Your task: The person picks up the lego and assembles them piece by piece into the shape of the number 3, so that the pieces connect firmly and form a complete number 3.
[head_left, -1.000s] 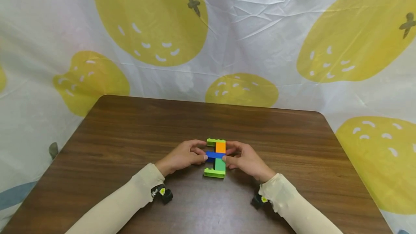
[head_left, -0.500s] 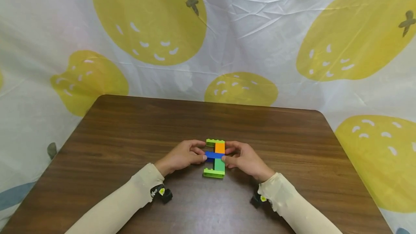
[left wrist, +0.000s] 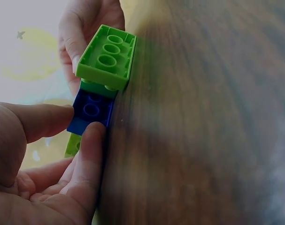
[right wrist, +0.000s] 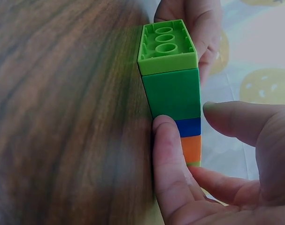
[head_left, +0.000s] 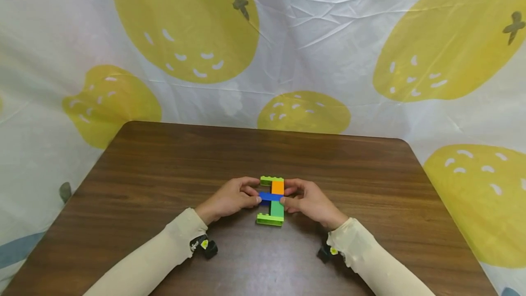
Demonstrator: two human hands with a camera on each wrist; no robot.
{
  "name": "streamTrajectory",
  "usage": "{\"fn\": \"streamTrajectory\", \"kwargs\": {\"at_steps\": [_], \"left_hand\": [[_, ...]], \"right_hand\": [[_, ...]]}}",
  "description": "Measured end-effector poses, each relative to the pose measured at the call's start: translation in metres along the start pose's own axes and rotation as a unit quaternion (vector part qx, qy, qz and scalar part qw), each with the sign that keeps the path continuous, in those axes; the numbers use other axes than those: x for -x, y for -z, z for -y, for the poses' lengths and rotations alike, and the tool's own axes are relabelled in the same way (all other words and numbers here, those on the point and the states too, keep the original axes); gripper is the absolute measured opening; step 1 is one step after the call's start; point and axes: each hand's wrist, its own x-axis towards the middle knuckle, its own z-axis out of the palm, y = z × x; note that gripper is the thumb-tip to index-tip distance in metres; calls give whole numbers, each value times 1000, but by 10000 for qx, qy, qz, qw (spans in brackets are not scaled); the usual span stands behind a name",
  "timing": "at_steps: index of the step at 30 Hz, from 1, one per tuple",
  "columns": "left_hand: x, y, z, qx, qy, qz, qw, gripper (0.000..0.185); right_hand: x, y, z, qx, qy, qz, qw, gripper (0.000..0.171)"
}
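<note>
An assembly of toy building bricks lies low at the table's middle. A blue brick (head_left: 270,196) crosses it between an orange brick (head_left: 277,187) and a green brick (head_left: 277,208). One light green brick (head_left: 269,219) caps the near end, another light green brick (head_left: 272,180) the far end. My left hand (head_left: 229,199) pinches the blue brick's free left end, whose hollow underside shows in the left wrist view. From the right, my right hand (head_left: 310,202) holds the assembly, one fingertip pressing at the seam of green and blue in the right wrist view.
The brown wood-grain table (head_left: 205,159) has rounded far corners. Behind it hangs a white cloth (head_left: 279,35) printed with big yellow fruit. A black wrist camera (head_left: 208,248) is strapped under the left cuff, and a second wrist camera (head_left: 324,252) under the right.
</note>
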Motion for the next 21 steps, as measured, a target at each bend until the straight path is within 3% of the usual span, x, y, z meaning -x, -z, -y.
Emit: {"fn": "streamTrajectory", "kwargs": {"at_steps": [7,15,21], "left_hand": [[4,-2,-1,-103,-166,-181,9996,57],[12,-1,-6,-78,-105,-115,9998,54],[20,3,-9,-318,-105,-212,9992,52]], "right_hand": [[2,2,-1,-51,-3,47,10000,67],[11,7,-1,-172,204,99,9996,58],[19,12,0,157,379,-12,9992,55]]}}
